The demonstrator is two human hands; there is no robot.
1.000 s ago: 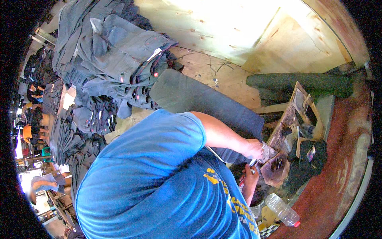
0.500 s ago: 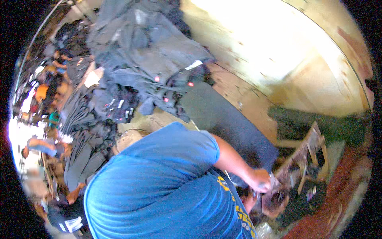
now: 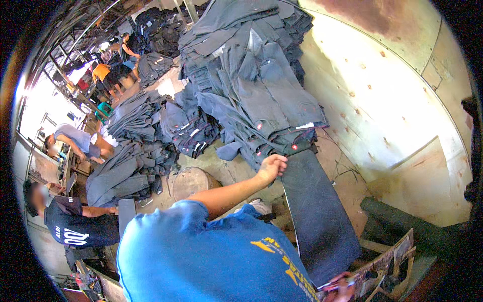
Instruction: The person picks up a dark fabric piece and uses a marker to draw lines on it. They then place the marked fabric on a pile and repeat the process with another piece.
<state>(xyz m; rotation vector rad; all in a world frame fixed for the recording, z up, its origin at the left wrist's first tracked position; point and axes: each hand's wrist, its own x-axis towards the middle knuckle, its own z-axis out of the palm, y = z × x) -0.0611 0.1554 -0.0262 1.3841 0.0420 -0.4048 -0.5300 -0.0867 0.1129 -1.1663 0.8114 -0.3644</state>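
My left hand [image 3: 273,168] reaches out with bent fingers closed at the far left corner of a long dark board [image 3: 322,216]. Its fingertips are beside the hem of a jeans pile [image 3: 266,95]; what they pinch, if anything, I cannot make out. The board has a pale left edge and slopes down toward the lower right. At its near end is my right hand [image 3: 343,291], blurred and partly cut off by the lower edge. Something reddish and pale is beside it, too smeared to name.
More dark jeans heaps [image 3: 136,166] lie to the left. A round wooden stool [image 3: 193,182] stands by my left arm. A dark roll [image 3: 407,216] and a worn wooden frame [image 3: 387,264] are at right, below a pale wall [image 3: 362,90]. A person in a black shirt [image 3: 80,221] works at lower left.
My left hand has moved from the board's near end, beside my right hand, up to its far corner. The view has turned, so the heaps appear further right.
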